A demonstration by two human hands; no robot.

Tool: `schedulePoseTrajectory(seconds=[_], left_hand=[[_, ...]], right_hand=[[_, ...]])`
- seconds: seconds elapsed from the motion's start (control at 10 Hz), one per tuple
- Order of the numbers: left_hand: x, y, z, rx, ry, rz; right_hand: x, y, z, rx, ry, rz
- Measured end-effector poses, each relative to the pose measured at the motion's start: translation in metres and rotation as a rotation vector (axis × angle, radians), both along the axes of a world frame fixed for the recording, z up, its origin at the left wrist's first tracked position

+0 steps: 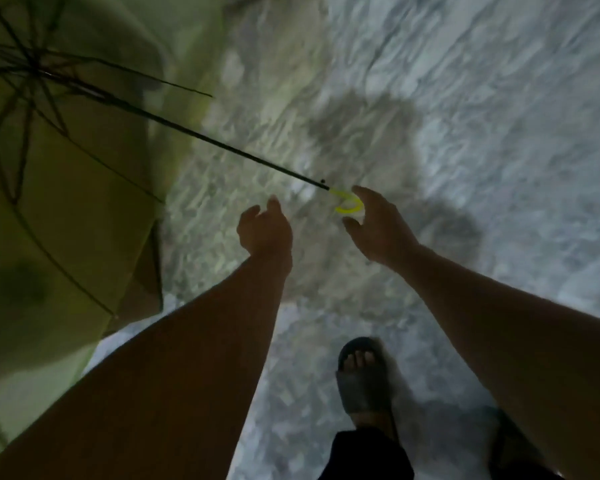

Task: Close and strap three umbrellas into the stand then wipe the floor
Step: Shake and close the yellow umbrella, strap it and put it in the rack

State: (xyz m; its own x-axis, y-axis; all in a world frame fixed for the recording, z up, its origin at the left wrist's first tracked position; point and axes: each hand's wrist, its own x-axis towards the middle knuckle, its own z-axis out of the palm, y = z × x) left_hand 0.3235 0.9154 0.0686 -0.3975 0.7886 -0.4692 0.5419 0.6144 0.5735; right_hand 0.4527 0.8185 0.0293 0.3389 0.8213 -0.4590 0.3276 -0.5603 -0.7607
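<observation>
An open green umbrella (59, 209) lies on its side at the left, its inner ribs facing me. Its dark shaft (194, 133) runs down to the right and ends in a yellow hooked handle (347, 202). My right hand (378, 226) is spread just to the right of that handle, fingers curved around it without clearly gripping. My left hand (264, 226) hovers to the handle's left, fingers apart, holding nothing. The picture is dim and blurred.
The floor (482, 98) is pale marbled stone. My foot in a dark slipper (364, 379) stands at the bottom middle, and a second slipper (513, 441) shows at the lower right. No other umbrellas or stand are in view.
</observation>
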Motion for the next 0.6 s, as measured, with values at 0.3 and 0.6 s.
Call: schedulePoseTrajectory(seconds=[0.3, 0.6], left_hand=[[0.030, 0.069, -0.057, -0.029, -0.296, 0.017], [0.015, 0.067, -0.017, -0.086, -0.431, 0.032]], right_hand=[[-0.013, 0.079, -0.100, -0.024, 0.022, 0.080], [-0.050, 0.056, -0.070, 0.014, -0.032, -0.093]])
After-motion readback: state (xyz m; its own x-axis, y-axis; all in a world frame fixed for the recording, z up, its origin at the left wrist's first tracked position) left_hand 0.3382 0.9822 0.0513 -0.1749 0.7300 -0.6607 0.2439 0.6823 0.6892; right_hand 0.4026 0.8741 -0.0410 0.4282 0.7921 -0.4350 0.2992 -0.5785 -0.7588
